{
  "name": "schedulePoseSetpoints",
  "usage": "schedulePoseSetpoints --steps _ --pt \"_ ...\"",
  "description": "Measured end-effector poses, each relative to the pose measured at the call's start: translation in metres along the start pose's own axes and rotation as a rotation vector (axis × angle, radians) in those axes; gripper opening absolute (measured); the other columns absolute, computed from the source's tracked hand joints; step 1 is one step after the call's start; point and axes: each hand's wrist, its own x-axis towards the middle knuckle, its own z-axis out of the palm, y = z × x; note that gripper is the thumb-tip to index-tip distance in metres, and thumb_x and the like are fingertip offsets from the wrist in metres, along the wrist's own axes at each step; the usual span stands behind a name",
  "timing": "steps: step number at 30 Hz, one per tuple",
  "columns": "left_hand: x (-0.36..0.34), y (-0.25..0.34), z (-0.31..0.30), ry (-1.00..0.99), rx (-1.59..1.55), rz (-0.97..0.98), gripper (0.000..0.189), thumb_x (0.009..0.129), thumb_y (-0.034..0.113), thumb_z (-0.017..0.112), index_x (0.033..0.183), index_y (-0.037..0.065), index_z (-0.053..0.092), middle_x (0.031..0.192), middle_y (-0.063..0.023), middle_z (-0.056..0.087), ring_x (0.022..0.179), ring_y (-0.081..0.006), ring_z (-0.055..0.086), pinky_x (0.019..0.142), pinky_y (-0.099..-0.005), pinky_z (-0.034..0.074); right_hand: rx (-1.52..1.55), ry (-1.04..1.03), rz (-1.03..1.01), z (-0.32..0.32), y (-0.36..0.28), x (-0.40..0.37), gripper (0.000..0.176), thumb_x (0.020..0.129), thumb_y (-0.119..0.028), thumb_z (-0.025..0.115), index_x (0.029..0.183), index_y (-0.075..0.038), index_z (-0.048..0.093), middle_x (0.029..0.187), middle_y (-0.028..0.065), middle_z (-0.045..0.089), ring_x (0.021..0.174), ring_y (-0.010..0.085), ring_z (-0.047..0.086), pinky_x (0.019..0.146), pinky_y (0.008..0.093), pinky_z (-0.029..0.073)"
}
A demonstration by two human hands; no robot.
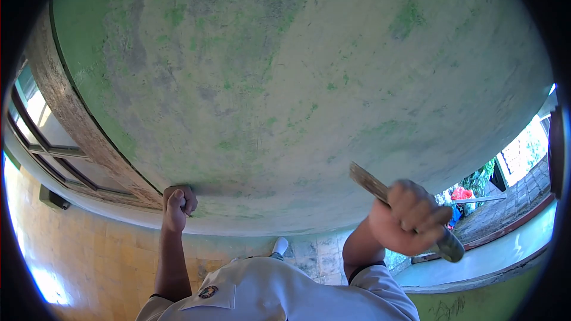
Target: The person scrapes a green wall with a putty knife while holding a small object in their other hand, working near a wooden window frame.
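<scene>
My right hand (410, 217) is wrapped round a scraper with a worn brown blade (370, 184) and a dark green handle (450, 245). Its blade points up and left, toward the wall; whether the tip touches is hard to tell. My left hand (179, 201) is closed in a fist against the wall's lower left, close to the wooden frame, with nothing showing in it. Before me, the wall (321, 101) carries pale, patchy paint with green and grey areas.
At left stands a worn wooden window frame (89, 113) with glass panes (59, 157). Below lie yellowish floor tiles (107, 238) and a dark box-like object (55, 198). On the right, a low wall (499, 255) has a ledge, with red and blue items (461, 193) beyond.
</scene>
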Motion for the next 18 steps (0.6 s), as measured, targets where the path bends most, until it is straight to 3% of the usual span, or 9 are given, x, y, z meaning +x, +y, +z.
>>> schedulePoseSetpoints --steps 2,4,6,11,14,18 --pt "0.0 0.001 0.001 0.012 0.001 -0.003 0.059 0.087 0.05 0.045 0.049 0.005 0.039 0.042 -0.001 0.032 0.037 -0.0098 0.03 0.038 -0.025 0.021 0.086 0.077 -0.156 0.002 -0.006 0.002 0.026 0.091 -0.021 0.048 0.071 -0.01 0.036 0.045 -0.0034 0.031 0.037 0.0073 0.025 0.038 0.0252 0.019" --pt "0.0 0.003 0.002 0.004 0.035 -0.02 0.059 0.086 0.053 0.043 0.049 0.007 0.035 0.041 -0.0015 0.029 0.037 -0.0113 0.028 0.038 -0.026 0.02 0.06 0.051 -0.144 -0.001 0.01 -0.002 0.027 0.093 -0.022 0.047 0.071 -0.01 0.035 0.046 -0.0035 0.031 0.037 0.0068 0.026 0.038 0.025 0.019" --pt "0.0 0.002 0.002 0.002 0.014 -0.01 0.06 0.086 0.052 0.044 0.049 0.006 0.037 0.041 -0.0012 0.03 0.037 -0.0107 0.029 0.038 -0.0256 0.02 0.007 0.024 0.043 -0.003 0.016 -0.002 0.029 0.093 -0.026 0.047 0.07 -0.011 0.035 0.047 -0.0037 0.032 0.037 0.006 0.026 0.039 0.024 0.02" --pt "0.0 0.001 0.002 0.026 -0.004 -0.004 0.059 0.087 0.05 0.044 0.049 0.005 0.039 0.041 -0.0009 0.031 0.037 -0.01 0.03 0.038 -0.0252 0.02 0.132 0.018 -0.158 -0.001 -0.004 0.001 0.028 0.094 -0.025 0.046 0.072 -0.011 0.034 0.048 -0.0026 0.032 0.038 0.0078 0.025 0.039 0.0247 0.019" --pt "0.0 0.001 0.002 0.017 -0.001 -0.011 0.059 0.087 0.05 0.044 0.049 0.005 0.039 0.041 -0.0008 0.031 0.037 -0.0099 0.029 0.038 -0.0252 0.02 0.038 0.034 0.014 -0.004 0.02 -0.007 0.031 0.094 -0.028 0.046 0.071 -0.011 0.035 0.048 -0.0033 0.032 0.038 0.0076 0.023 0.039 0.0252 0.018" --pt "-0.001 -0.002 0.001 0.03 -0.022 -0.01 0.058 0.087 0.049 0.044 0.049 0.005 0.039 0.041 -0.0008 0.031 0.037 -0.0097 0.029 0.038 -0.0251 0.02 0.128 0.017 -0.047 -0.003 0.004 -0.002 0.028 0.094 -0.024 0.046 0.071 -0.011 0.035 0.047 -0.0025 0.03 0.039 0.0083 0.021 0.039 0.0271 0.017"
